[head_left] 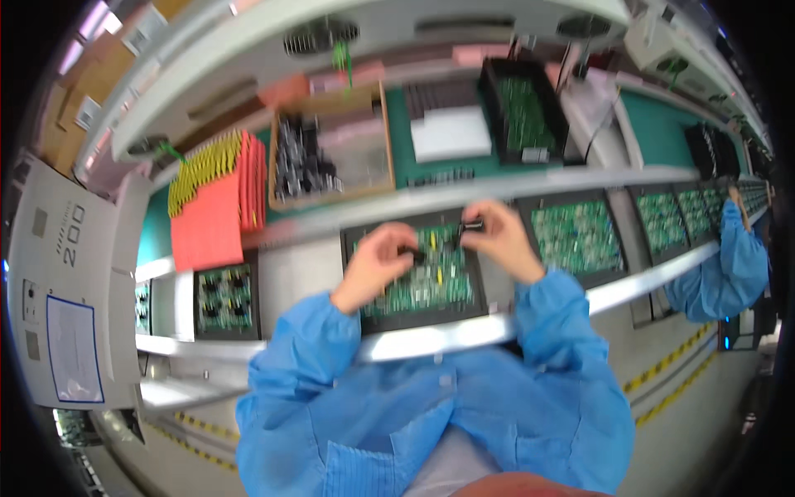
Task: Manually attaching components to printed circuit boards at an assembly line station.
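Note:
Right in front of me a green circuit board (431, 286) lies in a dark carrier frame on the line, with yellow parts standing on it. My left hand (383, 258) is over the board's left side, fingers pinched on a small black component (409, 253). At the board's upper right corner my right hand (498, 236) pinches another black component (472, 225). Blur hides the exact shape of both parts. Whether either touches the board I cannot tell.
Behind the line stand a cardboard box (389, 157) of black parts, red sheets with yellow components (207, 236) and a black tray of boards (523, 116). More framed boards (577, 236) sit to the right; one with black parts (225, 298) is left. A blue-sleeved co-worker (729, 265) works far right.

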Demonstrator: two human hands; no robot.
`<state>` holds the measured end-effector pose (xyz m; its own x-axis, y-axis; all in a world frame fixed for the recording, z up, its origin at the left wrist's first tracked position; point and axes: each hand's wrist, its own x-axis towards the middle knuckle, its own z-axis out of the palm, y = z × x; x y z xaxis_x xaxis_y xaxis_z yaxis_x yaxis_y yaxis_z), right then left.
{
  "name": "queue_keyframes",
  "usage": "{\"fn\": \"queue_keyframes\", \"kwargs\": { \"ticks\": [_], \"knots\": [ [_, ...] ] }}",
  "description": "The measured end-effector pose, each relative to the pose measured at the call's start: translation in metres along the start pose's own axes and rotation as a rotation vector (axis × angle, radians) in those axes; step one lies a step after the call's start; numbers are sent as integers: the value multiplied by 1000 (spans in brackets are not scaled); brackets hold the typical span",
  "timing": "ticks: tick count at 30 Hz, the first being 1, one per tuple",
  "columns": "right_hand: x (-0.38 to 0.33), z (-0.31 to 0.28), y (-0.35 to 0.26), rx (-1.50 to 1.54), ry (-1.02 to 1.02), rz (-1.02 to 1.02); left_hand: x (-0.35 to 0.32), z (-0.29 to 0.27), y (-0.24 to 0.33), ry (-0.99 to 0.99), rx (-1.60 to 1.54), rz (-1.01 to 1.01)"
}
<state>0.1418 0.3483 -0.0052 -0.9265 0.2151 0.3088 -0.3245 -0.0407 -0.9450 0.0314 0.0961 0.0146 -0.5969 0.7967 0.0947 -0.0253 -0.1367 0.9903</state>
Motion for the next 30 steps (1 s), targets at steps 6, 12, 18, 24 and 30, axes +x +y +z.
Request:
{"fn": "queue_keyframes", "kwargs": {
  "ticks": [6,12,18,24,30],
  "knots": [
    [-31,14,-26,66,7,340,-23,-5,15,101,607,30],
    [-55,27,-24,-425,-64,306,-53,-17,4,70,699,70],
    [-63,37,-28,-616,-220,83,-68,-24,4,37,659,35],
    [-56,41,-20,-758,-281,138,-69,-23,-9,2,729,98],
    [-51,45,-22,-848,-369,222,-71,-25,-19,-83,801,66]
  ]
}}
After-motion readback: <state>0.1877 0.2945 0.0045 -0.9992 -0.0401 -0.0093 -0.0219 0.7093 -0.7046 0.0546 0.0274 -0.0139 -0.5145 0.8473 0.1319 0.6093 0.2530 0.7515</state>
